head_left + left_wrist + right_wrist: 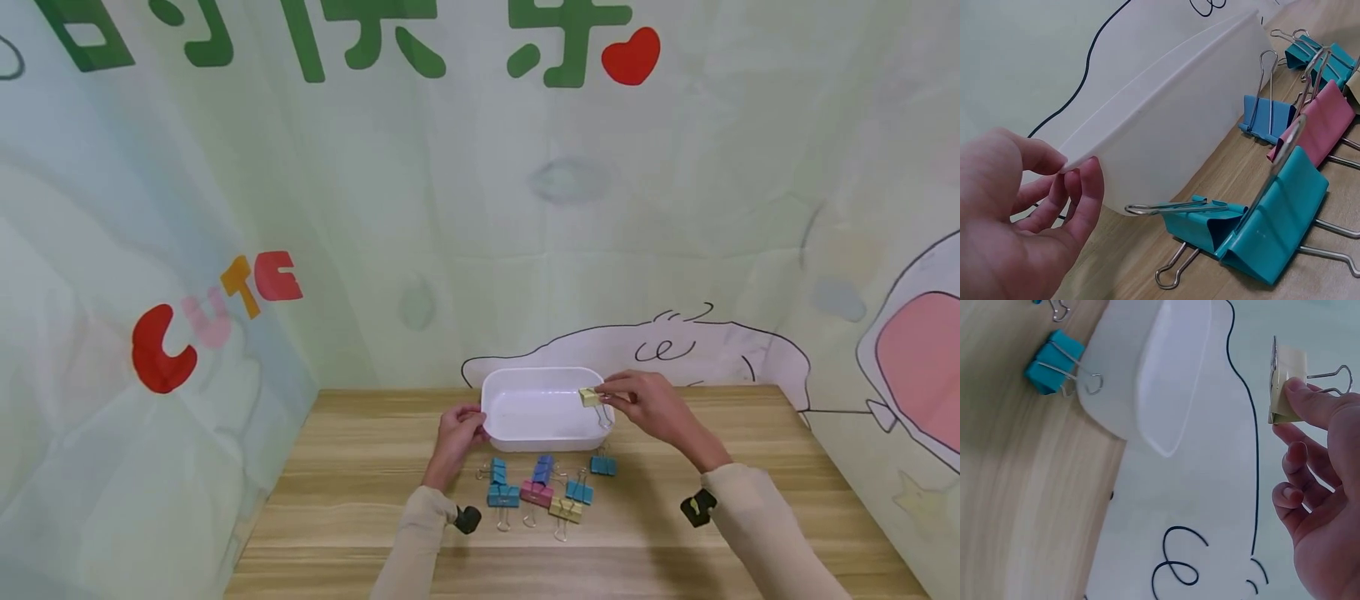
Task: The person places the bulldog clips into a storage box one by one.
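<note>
A white plastic box (517, 435) stands at the back of the wooden table. My left hand (456, 437) pinches its left rim between thumb and fingers, seen close in the left wrist view. Over the right end of the box, my right hand (647, 404) pinches a yellow binder clip (589, 397) between thumb and forefinger. In the right wrist view that yellow clip (1288, 381) shows its wire handles sticking out past the thumb. In front of the box lie several binder clips: teal ones (503, 497), a blue one (543, 469), a pink one (536, 493) and another yellow one (566, 510).
A printed cloth backdrop (390, 275) with letters and drawings rises right behind the table (360, 467) and along both sides. A single teal clip (603, 465) lies near the box's front right corner.
</note>
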A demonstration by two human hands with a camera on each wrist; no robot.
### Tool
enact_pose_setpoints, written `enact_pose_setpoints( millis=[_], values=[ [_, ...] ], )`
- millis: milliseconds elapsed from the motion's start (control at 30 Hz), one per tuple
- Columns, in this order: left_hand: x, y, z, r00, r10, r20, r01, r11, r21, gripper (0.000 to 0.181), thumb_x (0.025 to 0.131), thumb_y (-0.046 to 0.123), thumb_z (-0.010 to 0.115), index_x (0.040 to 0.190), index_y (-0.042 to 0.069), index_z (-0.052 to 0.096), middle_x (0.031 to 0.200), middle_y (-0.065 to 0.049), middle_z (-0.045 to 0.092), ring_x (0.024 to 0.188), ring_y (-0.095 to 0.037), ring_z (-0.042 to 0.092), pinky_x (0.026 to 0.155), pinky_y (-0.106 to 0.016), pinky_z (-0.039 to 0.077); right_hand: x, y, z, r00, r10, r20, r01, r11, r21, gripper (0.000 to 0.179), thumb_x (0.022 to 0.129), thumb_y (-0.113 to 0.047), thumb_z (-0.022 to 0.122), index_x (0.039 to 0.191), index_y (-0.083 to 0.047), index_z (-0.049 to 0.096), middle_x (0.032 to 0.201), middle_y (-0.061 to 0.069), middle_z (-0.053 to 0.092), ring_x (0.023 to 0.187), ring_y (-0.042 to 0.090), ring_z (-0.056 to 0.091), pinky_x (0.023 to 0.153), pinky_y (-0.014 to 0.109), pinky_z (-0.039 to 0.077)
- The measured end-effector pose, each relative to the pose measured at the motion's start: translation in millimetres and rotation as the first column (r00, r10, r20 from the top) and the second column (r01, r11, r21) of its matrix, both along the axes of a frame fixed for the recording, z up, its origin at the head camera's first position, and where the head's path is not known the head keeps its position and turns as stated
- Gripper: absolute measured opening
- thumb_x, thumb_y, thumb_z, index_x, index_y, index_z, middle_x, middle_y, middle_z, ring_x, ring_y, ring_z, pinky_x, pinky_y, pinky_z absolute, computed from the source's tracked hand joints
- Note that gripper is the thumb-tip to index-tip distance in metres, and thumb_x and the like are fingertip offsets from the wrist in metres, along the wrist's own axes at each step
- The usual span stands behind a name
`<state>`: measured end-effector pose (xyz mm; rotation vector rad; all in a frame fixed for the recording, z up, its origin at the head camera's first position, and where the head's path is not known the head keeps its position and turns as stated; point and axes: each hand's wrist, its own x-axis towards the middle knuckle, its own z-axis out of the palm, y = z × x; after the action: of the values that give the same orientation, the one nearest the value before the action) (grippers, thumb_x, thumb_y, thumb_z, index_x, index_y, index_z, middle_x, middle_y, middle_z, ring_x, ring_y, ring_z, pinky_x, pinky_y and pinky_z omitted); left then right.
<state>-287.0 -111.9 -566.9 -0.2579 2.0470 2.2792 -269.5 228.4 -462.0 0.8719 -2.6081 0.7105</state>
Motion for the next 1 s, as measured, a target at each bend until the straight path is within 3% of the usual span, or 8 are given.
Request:
enact_pose_setpoints(
  millis=[333, 467, 667, 1000],
  values=[
    [1.0, 3.3, -1.1, 1.0, -0.016, -0.001, 0.016, 1.0, -0.008, 0.03, 0.101, 0.001, 0.06, 0.127, -0.014, 0.057, 0.112, -0.029, 0.062, 0.081, -0.024, 0.065, 0.08, -0.038, 0.063, -14.1, -13, 15.4, 1.0, 0.002, -0.014, -0.001, 0.999, 0.052, 0.019, 0.093, -0.009, 0.078, 0.111, -0.009, 0.081, 0.109, 0.01, 0.076, 0.076, 0.013, 0.062, 0.063, 0.029, 0.055],
    [1.5, 3.7, -1.4, 1.0, -0.016, -0.003, 0.016, 1.0, -0.006, 0.031, 0.102, 0.001, 0.059, 0.128, -0.015, 0.055, 0.114, -0.031, 0.061, 0.082, -0.025, 0.065, 0.08, -0.037, 0.063, -18.2, -15, 17.9, 0.999, -0.038, -0.002, 0.038, 0.997, 0.07, 0.03, 0.093, -0.013, 0.079, 0.123, -0.007, 0.076, 0.116, 0.013, 0.075, 0.073, 0.013, 0.062, 0.065, 0.032, 0.057],
    [1.6, 3.0, -2.4, 1.0, -0.014, 0.012, 0.014, 1.0, -0.004, 0.031, 0.102, 0.002, 0.059, 0.129, -0.013, 0.056, 0.117, -0.031, 0.062, 0.085, -0.026, 0.066, 0.078, -0.034, 0.063, -16.2, -10, 18.9, 0.992, -0.11, 0.065, 0.106, 0.992, 0.064, 0.057, 0.09, -0.017, 0.083, 0.143, -0.011, 0.063, 0.133, 0.019, 0.067, 0.07, 0.014, 0.056, 0.065, 0.035, 0.055],
    [0.1, 0.2, 0.7, 1.0, -0.001, 0.012, 0.001, 1.0, 0.017, 0.033, 0.1, 0.0, 0.06, 0.129, -0.015, 0.055, 0.114, -0.03, 0.061, 0.085, -0.026, 0.066, 0.072, -0.03, 0.062, -4.4, 9, 8.0, 0.984, -0.124, 0.129, 0.122, 0.992, 0.023, 0.062, 0.091, -0.028, 0.083, 0.146, -0.012, 0.06, 0.139, 0.023, 0.06, 0.067, 0.011, 0.053, 0.056, 0.027, 0.049]
  ],
)
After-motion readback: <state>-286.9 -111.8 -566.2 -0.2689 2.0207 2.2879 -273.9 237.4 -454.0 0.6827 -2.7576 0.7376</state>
